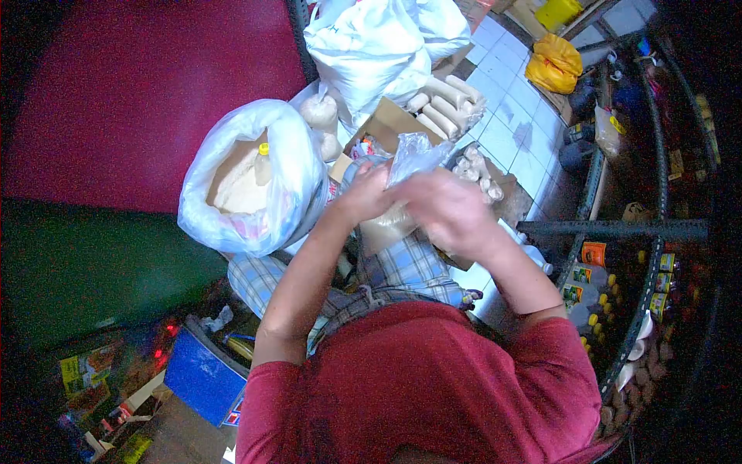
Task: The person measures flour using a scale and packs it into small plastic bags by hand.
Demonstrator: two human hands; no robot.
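Observation:
My left hand (365, 192) is closed around the gathered neck of a clear plastic bag (386, 229), whose lower part bulges with pale contents above my lap. The bag's loose top (417, 155) sticks up past my fingers. My right hand (450, 213) is beside the neck, smeared by motion, so its fingers cannot be made out. Left of my hands stands a large open sack (301, 155) lined with white plastic, holding a whitish powder or grain (238, 185). A clear bottle with a yellow cap (263, 164) stands in it.
A filled, knotted bag (320, 112) stands behind the sack. Farther back are big white bags (367, 46) and several long filled packets (444, 108). A cardboard box (394, 124) sits beyond my hands. Metal shelving (618, 228) with bottles rises at the right; a blue box (202, 375) is lower left.

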